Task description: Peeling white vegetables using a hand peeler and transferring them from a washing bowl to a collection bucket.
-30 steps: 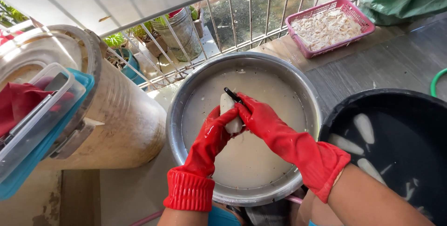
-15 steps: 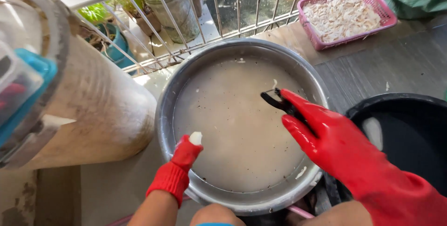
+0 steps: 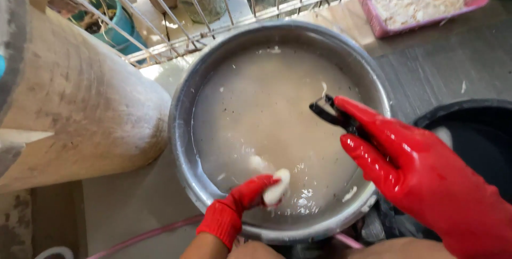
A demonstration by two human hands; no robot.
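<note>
Two red gloves (image 3: 426,179), one peeler (image 3: 328,110), seemingly one white piece (image 3: 277,187).

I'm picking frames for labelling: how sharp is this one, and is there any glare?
Head view: the left hand and its white piece look slightly motion-smeared; the right hand shows bright glare streaks on the glossy glove; the metal basin rim reflects daylight; the pink basket looks soft and overexposed.

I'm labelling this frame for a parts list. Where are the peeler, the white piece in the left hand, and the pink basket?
peeler (image 3: 326,110), head view, on its black head beyond the glove.
white piece (image 3: 278,188), head view, on its bare end past the fingers.
pink basket (image 3: 376,25), head view, on its lower left wall.
</note>
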